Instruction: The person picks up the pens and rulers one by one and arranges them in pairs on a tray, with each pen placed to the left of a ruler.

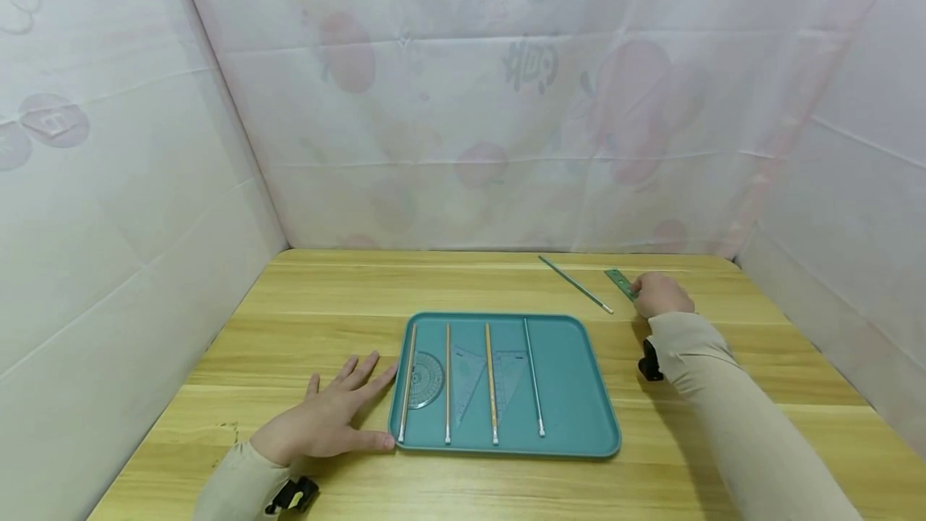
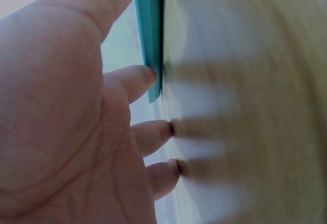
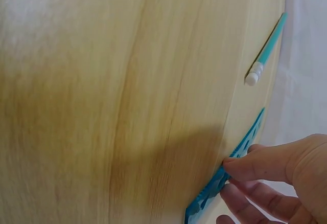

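Note:
At the table's far right my right hand (image 1: 661,296) pinches a flat green ruler (image 1: 620,283) with cut-out holes between thumb and fingers. The right wrist view shows the ruler (image 3: 214,183) slanting, its long edge close to the table. Left of it lies a green pencil (image 1: 576,285) with a white eraser end. My left hand (image 1: 325,416) lies with spread fingers at the left side of the teal tray (image 1: 579,392), thumb and a finger touching its rim. In the tray several pencils (image 1: 490,384) lie lengthwise, with a clear protractor (image 1: 427,380) and two clear set squares (image 1: 468,380) partly under them.
The wooden table (image 1: 347,288) ends at a pale printed cloth wall (image 1: 463,143) behind, with similar walls at left and right. Dark straps with small devices sit on both wrists.

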Action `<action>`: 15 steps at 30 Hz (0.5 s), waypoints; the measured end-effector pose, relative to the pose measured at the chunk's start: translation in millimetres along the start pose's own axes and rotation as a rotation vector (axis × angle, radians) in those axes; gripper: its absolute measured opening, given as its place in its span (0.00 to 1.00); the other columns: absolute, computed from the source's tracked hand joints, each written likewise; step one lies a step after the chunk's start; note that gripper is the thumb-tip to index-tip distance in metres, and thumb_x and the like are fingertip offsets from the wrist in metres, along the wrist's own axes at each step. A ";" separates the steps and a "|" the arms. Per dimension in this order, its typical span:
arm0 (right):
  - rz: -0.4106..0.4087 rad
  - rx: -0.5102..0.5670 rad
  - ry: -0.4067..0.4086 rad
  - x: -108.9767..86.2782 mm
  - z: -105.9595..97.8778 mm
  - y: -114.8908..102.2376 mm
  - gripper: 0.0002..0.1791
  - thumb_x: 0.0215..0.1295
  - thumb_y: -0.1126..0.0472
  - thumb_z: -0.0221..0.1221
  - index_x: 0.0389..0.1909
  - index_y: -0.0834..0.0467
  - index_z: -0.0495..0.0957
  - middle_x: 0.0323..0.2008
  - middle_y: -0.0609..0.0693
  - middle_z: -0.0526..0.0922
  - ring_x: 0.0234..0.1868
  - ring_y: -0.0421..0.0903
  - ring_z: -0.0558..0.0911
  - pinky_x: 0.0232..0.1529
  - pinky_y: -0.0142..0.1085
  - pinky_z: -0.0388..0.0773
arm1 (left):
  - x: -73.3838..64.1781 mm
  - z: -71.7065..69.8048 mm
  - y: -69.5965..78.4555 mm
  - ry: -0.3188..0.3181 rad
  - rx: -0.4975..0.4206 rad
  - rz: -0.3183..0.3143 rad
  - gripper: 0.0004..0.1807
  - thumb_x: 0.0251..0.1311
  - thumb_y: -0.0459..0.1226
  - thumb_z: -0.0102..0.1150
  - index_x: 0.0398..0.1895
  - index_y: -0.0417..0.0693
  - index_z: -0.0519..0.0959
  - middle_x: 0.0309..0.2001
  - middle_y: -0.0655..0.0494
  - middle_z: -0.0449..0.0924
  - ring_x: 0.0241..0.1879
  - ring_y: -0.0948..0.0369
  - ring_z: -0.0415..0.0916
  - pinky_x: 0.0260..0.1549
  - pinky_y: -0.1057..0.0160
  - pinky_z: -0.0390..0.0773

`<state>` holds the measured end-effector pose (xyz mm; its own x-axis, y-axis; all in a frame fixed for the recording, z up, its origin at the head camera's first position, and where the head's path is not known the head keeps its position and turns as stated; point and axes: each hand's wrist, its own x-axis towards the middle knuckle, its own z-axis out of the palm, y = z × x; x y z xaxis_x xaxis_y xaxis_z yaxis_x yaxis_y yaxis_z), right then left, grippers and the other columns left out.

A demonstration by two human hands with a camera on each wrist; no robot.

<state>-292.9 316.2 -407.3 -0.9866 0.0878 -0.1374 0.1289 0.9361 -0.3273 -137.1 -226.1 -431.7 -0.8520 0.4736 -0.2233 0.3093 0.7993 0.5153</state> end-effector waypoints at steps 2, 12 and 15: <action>-0.002 0.006 0.005 -0.2 0.8 -2.4 0.24 0.72 0.71 0.51 0.68 0.70 0.76 0.65 0.76 0.78 0.53 0.69 0.82 0.39 0.53 0.81 | 0.0 0.2 -0.6 0.000 0.003 -0.001 0.57 0.62 0.67 0.69 0.89 0.61 0.52 0.89 0.42 0.40 0.86 0.31 0.36 0.66 0.09 0.32; -0.040 0.048 0.007 0.5 4.1 -6.9 0.20 0.69 0.72 0.55 0.61 0.73 0.79 0.56 0.74 0.82 0.43 0.61 0.81 0.38 0.48 0.78 | -0.1 0.8 -1.7 0.003 -0.001 -0.004 0.57 0.62 0.67 0.69 0.89 0.62 0.53 0.89 0.42 0.40 0.86 0.32 0.35 0.66 0.10 0.31; -0.029 0.048 0.001 1.1 3.8 -5.6 0.21 0.69 0.71 0.56 0.62 0.72 0.79 0.57 0.74 0.82 0.46 0.63 0.82 0.39 0.49 0.80 | -0.2 0.9 -1.6 0.003 -0.001 -0.003 0.57 0.62 0.67 0.68 0.89 0.61 0.53 0.89 0.42 0.40 0.86 0.32 0.35 0.66 0.10 0.31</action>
<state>-294.4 309.8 -409.1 -0.9901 0.0607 -0.1264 0.1044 0.9208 -0.3758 -137.1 -227.1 -433.2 -0.8541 0.4701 -0.2224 0.3062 0.8003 0.5155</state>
